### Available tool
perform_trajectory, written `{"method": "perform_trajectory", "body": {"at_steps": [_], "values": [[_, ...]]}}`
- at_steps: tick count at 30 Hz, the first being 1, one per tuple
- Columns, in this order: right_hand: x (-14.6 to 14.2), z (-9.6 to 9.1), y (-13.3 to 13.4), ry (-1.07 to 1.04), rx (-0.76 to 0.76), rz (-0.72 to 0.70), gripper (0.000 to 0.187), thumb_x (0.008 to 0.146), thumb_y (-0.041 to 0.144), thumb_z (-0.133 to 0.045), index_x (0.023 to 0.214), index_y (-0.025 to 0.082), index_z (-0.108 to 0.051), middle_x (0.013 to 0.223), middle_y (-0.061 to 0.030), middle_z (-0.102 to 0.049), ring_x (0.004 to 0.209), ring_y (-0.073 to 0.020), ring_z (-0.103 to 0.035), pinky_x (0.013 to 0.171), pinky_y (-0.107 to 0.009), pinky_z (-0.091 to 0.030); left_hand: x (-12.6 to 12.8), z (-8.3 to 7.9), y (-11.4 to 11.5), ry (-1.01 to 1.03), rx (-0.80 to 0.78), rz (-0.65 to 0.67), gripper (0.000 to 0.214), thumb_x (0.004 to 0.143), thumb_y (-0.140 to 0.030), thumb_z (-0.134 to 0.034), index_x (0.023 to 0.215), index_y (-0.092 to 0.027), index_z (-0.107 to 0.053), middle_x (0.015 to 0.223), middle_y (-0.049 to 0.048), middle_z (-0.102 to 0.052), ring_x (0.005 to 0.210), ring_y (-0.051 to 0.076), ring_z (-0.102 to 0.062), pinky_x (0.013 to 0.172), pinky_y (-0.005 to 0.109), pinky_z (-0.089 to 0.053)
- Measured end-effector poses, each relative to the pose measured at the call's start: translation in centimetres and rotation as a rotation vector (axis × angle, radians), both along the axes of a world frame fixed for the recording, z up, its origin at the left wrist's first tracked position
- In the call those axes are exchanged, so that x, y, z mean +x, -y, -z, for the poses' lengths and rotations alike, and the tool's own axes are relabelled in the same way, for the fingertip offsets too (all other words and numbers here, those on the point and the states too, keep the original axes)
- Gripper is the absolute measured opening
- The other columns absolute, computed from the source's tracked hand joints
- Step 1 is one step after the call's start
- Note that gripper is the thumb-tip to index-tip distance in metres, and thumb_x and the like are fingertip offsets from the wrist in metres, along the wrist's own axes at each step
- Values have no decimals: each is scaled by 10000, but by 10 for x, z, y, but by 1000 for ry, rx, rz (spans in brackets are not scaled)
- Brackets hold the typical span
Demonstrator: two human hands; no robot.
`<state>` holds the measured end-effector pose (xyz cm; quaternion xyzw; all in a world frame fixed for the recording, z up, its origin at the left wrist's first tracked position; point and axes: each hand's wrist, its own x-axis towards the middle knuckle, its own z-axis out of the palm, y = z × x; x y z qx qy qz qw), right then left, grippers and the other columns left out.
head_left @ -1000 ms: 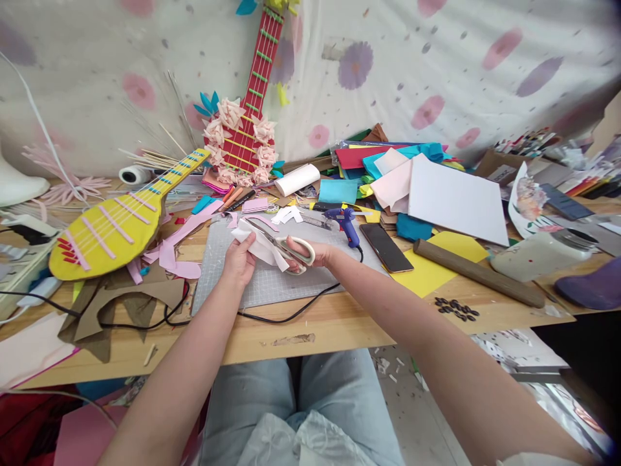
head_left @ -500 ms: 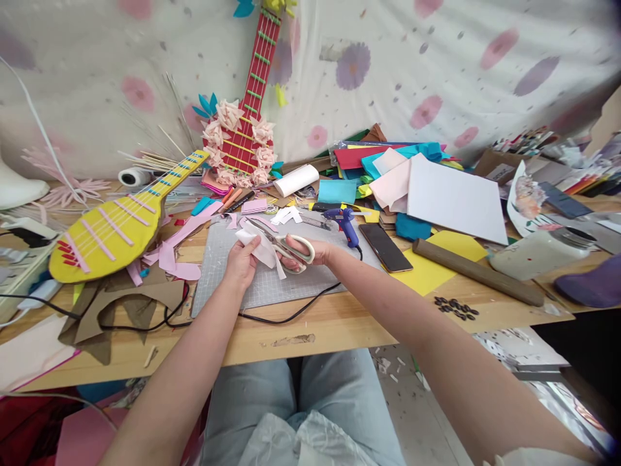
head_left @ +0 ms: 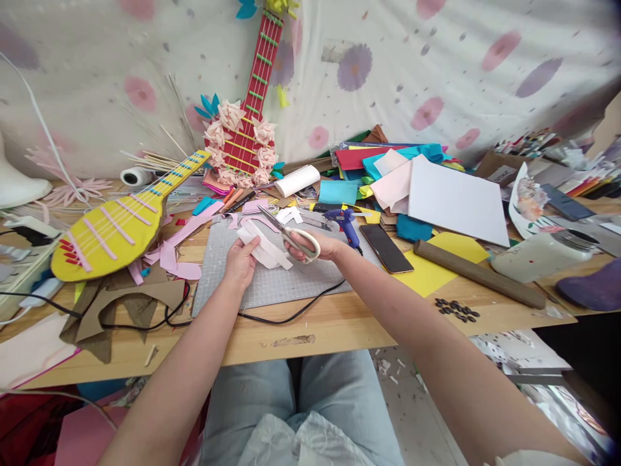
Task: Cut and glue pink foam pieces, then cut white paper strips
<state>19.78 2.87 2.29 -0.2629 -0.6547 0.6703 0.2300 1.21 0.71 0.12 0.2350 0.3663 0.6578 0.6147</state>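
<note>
My left hand point(head_left: 239, 262) is closed on a piece of white paper point(head_left: 264, 247) with cut strips, held over the grey cutting mat point(head_left: 272, 281). My right hand point(head_left: 324, 246) grips cream-handled scissors point(head_left: 294, 234), their blades pointing up and to the left, just clear of the paper's right side. Both hands hover above the middle of the wooden table point(head_left: 310, 323).
A yellow paper guitar point(head_left: 114, 223) lies at the left and a red one point(head_left: 247, 126) leans on the wall. A blue glue gun point(head_left: 345, 223), a phone point(head_left: 385, 247), a wooden roller point(head_left: 478, 273), a jar point(head_left: 543, 252) and piles of coloured sheets point(head_left: 412, 181) crowd the right. A black cable point(head_left: 291, 314) crosses the front.
The scissors have pulled out of the paper and swung to the right, blades now raised. The paper in my left hand has tilted flatter.
</note>
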Motion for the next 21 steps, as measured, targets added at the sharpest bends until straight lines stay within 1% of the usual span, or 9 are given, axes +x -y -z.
{"method": "perform_trajectory", "body": {"at_steps": [2,4,6,8,11,13,15,18,21], "values": [[7,-2,-1,160,121,163,442,701,585,-558,772,163,-446,528,52,-445,449,-74,-397,421,-210,-286,0,1,-1,-46,10,-28,265,579,-72,-704,824,-150,-638,783,7,-683,691,101,-624,690,210,-481],[10,2,0,288,217,328,429,634,513,-657,765,171,-435,569,51,-466,491,-78,-417,448,-209,-302,2,3,-1,-116,22,-58,302,536,-107,-742,815,-147,-636,764,5,-676,666,106,-617,670,218,-474],[9,10,1,330,274,446,446,575,457,-713,779,173,-437,642,44,-496,564,-86,-448,493,-208,-331,4,5,-1,-190,47,-82,347,501,-149,-770,819,-146,-631,761,7,-671,651,111,-608,650,225,-467],[2,18,4,304,291,491,451,549,420,-732,791,174,-440,715,32,-526,629,-94,-474,543,-214,-363,8,7,-1,-255,68,-96,379,480,-184,-783,823,-148,-624,757,7,-667,636,114,-599,627,228,-462],[-13,25,7,192,235,513,450,539,377,-735,810,175,-438,756,22,-551,665,-99,-501,595,-231,-397,13,8,0,-331,72,-95,405,467,-212,-789,826,-150,-613,740,5,-659,606,116,-584,583,223,-453],[-22,25,8,90,146,535,466,525,354,-738,823,174,-429,753,22,-556,655,-95,-514,610,-240,-414,15,8,1,-360,76,-87,422,464,-219,-788,839,-152,-606,745,6,-656,601,118,-582,563,218,-448],[-29,24,8,15,56,590,495,495,339,-747,821,174,-414,724,30,-552,622,-89,-518,601,-245,-420,16,7,1,-364,76,-61,424,481,-235,-781,857,-154,-603,751,7,-655,595,119,-581,554,219,-450],[-31,21,8,-21,-3,663,502,472,335,-747,801,177,-402,649,50,-532,561,-86,-509,542,-236,-401,17,7,3,-327,69,-2,372,536,-270,-751,861,-154,-612,738,12,-654,583,120,-580,553,223,-453],[-25,19,8,-37,-21,689,481,474,343,-738,783,178,-410,595,60,-514,519,-84,-493,491,-222,-368,18,6,3,-321,58,0,279,573,-228,-719,829,-165,-631,733,13,-656,616,129,-592,583,225,-459]]}}
